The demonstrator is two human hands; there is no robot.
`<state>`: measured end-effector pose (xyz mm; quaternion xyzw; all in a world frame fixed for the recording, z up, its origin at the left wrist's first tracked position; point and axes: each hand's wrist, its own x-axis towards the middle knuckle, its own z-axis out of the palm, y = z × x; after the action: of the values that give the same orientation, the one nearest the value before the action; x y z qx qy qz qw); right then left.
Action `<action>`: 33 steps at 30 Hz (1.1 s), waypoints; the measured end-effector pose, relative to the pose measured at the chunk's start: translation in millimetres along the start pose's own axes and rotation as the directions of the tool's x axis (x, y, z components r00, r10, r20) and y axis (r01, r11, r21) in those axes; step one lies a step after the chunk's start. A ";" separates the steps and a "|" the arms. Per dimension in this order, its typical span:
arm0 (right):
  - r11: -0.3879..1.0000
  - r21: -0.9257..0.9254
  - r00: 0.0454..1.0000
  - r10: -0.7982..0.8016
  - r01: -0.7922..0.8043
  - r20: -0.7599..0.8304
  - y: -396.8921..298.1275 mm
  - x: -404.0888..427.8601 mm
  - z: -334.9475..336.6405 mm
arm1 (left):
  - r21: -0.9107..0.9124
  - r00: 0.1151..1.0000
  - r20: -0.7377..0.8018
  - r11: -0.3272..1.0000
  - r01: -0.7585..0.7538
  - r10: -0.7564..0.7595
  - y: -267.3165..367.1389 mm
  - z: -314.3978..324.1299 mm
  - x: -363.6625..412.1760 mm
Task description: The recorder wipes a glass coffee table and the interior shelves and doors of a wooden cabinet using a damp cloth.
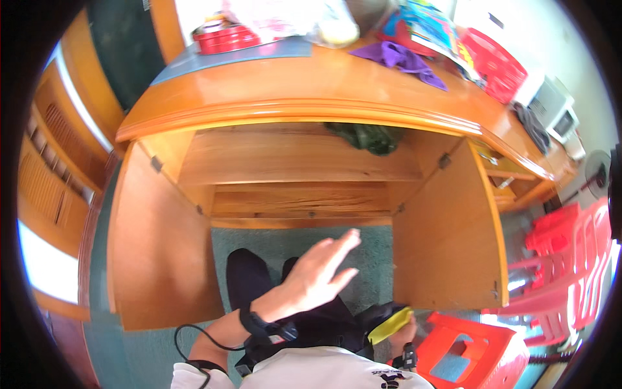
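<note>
My left hand (316, 272) hangs in front of the open wooden cabinet (306, 150), above my dark-trousered legs. Its fingers are stretched out and the thumb stands apart, with nothing held. Low at my right side, my right hand (404, 333) grips a black and yellow cloth-like item (388, 326); its exact kind is unclear. Both cabinet doors stand swung out, the left door (160, 248) and the right door (442, 243). On the upper shelf (301, 155), a dark green bundle (369, 138) lies towards the right, partly hidden by the countertop.
Beside my right hand is a red plastic stool (476, 352). Red plastic chairs (568, 262) stand farther right. The countertop (291, 80) carries a red round tin (226, 40), plastic bags (335, 24), a purple cloth (401, 58) and a red basket (493, 63). An open drawer (510, 170) adjoins the right door.
</note>
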<state>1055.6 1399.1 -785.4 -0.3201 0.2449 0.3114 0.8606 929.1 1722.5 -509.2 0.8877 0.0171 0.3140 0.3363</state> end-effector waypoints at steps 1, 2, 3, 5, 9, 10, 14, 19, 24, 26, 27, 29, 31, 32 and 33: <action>0.995 0.006 0.995 -0.096 0.096 0.003 -8.9 7.4 12.0 | 0.037 0.992 -0.084 0.995 0.093 -0.089 -5.5 -20.3 -13.0; 0.985 0.014 0.980 -0.174 0.174 0.098 -29.1 23.3 -6.3 | 0.100 0.978 -0.153 0.983 0.155 -0.139 -8.5 -40.2 -24.8; 0.969 0.036 0.948 -0.248 0.246 0.199 -47.4 41.5 -32.6 | 0.162 0.957 -0.228 0.962 0.218 -0.178 -10.2 -60.8 -36.5; 0.089 -0.845 0.716 -0.581 0.527 0.386 -58.9 48.7 -23.1 | 0.370 0.907 -0.389 0.874 0.314 -0.161 -10.9 -101.3 -71.2; 0.897 -0.122 0.850 -0.348 0.424 0.396 -56.3 64.0 40.5 | 0.645 0.783 -0.621 0.547 0.534 -0.032 17.9 -157.3 -124.9; 0.938 -0.203 0.879 -0.167 0.281 0.447 -47.1 57.8 75.7 | 0.668 0.733 -0.679 0.439 0.601 0.031 23.9 -167.0 -140.2; 0.967 -0.205 0.746 0.247 -0.150 0.618 34.1 40.6 217.4 | 0.581 0.543 -0.811 0.197 0.790 0.216 63.5 -184.1 -182.3; 0.889 -0.416 0.658 0.430 -0.190 0.618 141.0 -25.8 373.8 | 0.522 0.482 -0.842 0.140 0.841 0.245 63.5 -188.0 -201.5; 0.799 -0.590 0.013 0.595 -0.115 0.803 250.0 -106.4 451.7 | 0.049 0.071 -0.997 0.585 0.810 -0.015 32.9 -198.5 -221.5; 0.816 -0.577 -0.151 0.575 0.034 0.804 306.6 -152.6 449.6 | -0.001 0.040 -0.997 0.552 0.834 -0.061 21.1 -201.1 -244.7; 0.639 -0.656 -0.228 0.764 0.401 0.604 308.3 -190.1 463.1 | 0.013 0.043 -0.998 0.518 0.855 -0.046 17.8 -199.3 -253.7; 0.712 0.151 -0.658 0.518 0.686 0.546 354.9 -222.7 474.8 | 0.125 0.139 -0.990 0.485 0.866 0.007 13.8 -196.2 -248.8; 0.512 0.555 -0.743 0.307 0.655 0.594 368.3 -229.7 477.0 | 0.051 0.058 -0.998 0.618 0.785 0.008 15.5 -191.2 -242.2; 0.385 0.583 -0.698 0.417 0.716 0.582 377.4 -218.9 480.5 | 0.050 0.058 -0.998 0.621 0.782 0.008 12.3 -191.6 -245.3; 0.337 0.580 -0.671 0.351 0.741 0.653 386.2 -204.0 491.9 | 0.048 0.053 -0.999 0.618 0.785 0.011 9.1 -192.5 -248.3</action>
<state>757.4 1900.0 -480.5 -0.2324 -0.8827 0.0073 0.4083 618.7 1768.4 -528.2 0.4855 0.5841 0.6502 0.0170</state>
